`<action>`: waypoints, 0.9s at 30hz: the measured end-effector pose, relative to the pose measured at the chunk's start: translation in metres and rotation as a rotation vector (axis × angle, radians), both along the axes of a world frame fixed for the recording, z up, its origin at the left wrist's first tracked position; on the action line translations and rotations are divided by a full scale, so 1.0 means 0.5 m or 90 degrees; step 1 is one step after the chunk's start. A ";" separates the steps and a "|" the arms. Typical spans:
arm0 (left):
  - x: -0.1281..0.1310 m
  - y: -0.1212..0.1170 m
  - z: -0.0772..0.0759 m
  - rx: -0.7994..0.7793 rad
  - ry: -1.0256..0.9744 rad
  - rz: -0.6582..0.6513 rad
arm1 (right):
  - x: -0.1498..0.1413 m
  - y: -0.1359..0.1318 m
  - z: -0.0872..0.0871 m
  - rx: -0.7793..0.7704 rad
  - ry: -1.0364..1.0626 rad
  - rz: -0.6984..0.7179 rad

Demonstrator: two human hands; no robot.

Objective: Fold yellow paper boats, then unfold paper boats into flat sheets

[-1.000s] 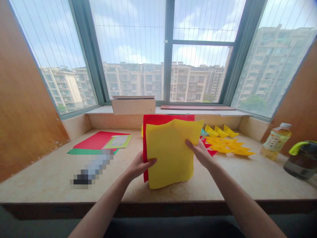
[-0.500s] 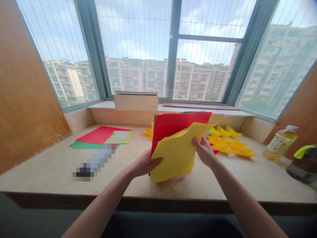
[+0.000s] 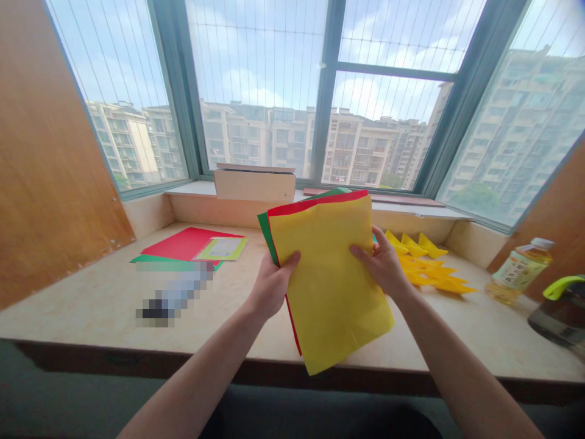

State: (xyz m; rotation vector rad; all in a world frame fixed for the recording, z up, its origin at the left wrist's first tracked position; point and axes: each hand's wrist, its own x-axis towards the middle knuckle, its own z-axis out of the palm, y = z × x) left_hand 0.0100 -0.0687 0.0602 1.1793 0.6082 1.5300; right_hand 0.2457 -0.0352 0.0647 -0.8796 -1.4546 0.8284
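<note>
Upright before me, over the counter's front edge, is a stack of coloured paper. A yellow sheet point(image 3: 333, 286) faces me, with a red sheet point(image 3: 320, 203) and a green sheet point(image 3: 266, 236) showing behind its edges. My left hand point(image 3: 274, 280) grips the stack's left side, thumb on the yellow face. On the right side my right hand point(image 3: 381, 259) pinches it, thumb also in front; its other fingers are mostly hidden behind the paper. Several folded yellow paper boats point(image 3: 429, 271) stand on the counter beyond my right hand.
Red paper point(image 3: 183, 242) lies over green paper at the counter's left, with a light-green packet point(image 3: 223, 248) on it. A blurred-out object point(image 3: 176, 296) sits in front. A drink bottle point(image 3: 518, 271) and a dark jug point(image 3: 557, 311) stand right. A white box point(image 3: 255, 185) rests on the sill.
The sheets have come together into a more even stack, tilted and held closer to me. The yellow sheet now covers most of the red one, and both hands have moved up its sides.
</note>
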 end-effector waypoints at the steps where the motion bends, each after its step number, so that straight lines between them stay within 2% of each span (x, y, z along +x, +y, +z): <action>1: 0.010 0.002 -0.004 0.001 -0.004 0.047 | -0.004 0.004 0.004 0.024 -0.056 -0.038; 4: 0.036 -0.010 -0.034 -0.001 0.010 0.134 | -0.011 0.024 0.012 0.104 -0.277 -0.202; 6: 0.041 -0.030 -0.058 -0.002 0.016 0.120 | -0.009 0.044 0.011 0.123 -0.420 -0.274; 8: 0.024 -0.053 -0.072 0.000 0.061 0.092 | -0.006 0.065 0.005 0.119 -0.532 -0.258; 10: -0.014 -0.069 -0.069 0.014 0.172 0.127 | -0.007 0.084 -0.008 0.116 -0.611 -0.191; 13: -0.081 -0.071 -0.039 0.137 0.382 0.372 | -0.033 0.107 -0.033 0.114 -0.665 -0.095; 14: -0.097 -0.066 -0.027 0.198 0.491 0.414 | -0.048 0.113 -0.042 0.112 -0.681 -0.065; 15: -0.107 -0.058 -0.019 0.254 0.607 0.400 | -0.067 0.118 -0.050 0.109 -0.697 -0.037; 17: -0.111 -0.037 -0.018 0.328 0.808 0.259 | -0.107 0.124 -0.064 0.110 -0.724 0.015; 18: -0.107 -0.025 -0.027 0.331 0.906 0.175 | -0.126 0.125 -0.069 0.114 -0.733 0.032; 20: -0.096 0.000 -0.061 0.286 1.056 0.089 | -0.157 0.124 -0.075 0.124 -0.745 0.053; 23: -0.085 0.028 -0.126 0.200 1.144 0.008 | -0.183 0.120 -0.079 0.137 -0.761 0.061; 25: -0.084 0.038 -0.157 0.162 1.154 0.027 | -0.189 0.116 -0.082 0.139 -0.771 0.059; 27: -0.086 0.041 -0.173 0.139 1.156 0.054 | -0.187 0.107 -0.089 0.136 -0.782 0.055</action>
